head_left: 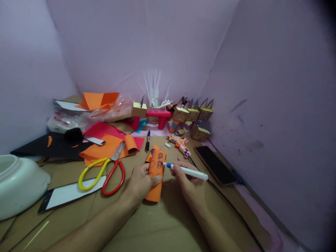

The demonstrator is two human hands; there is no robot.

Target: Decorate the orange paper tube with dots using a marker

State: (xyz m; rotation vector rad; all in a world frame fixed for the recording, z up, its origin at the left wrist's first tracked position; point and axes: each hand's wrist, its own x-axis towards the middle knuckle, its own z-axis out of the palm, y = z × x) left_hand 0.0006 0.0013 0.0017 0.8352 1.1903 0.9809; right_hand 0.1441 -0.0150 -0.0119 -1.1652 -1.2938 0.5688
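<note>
Cardboard covers the table [168, 224], and at its far-left edge sits a white bowl [18, 185]. Right of the bowl lie a black-edged white strip [70, 194], black paper [49, 145] and loose orange sheets [105, 148], with red-and-yellow scissors [105, 171] resting partly on them. A small rolled orange tube [130, 144] and a black pen [147, 140] lie a little farther back.

Near the middle, the left hand [140, 183] is closed around an orange paper roll [156, 171], thumb across its near front, pinning it to the table. The roll lies lengthwise away from the person, its far half marked with dark round shapes. It looks light, thin and easy to crush, so a loose hold round the lower, unmarked half, where the hand already sits, seems safest, away from fresh ink. The left forearm comes in low from the near left.

The right hand [187, 176] grips a white marker [186, 170] in a writing pinch, fingers curled shut, its blue tip touching the roll's right side. The wrist rests on the table, forearm angling in from the near right.

Right of that lie a patterned scrap [181, 143] and a dark phone [215, 164], with a black cable [231, 206] running toward the near edge. Little box figures [194, 117] line the far wall.
</note>
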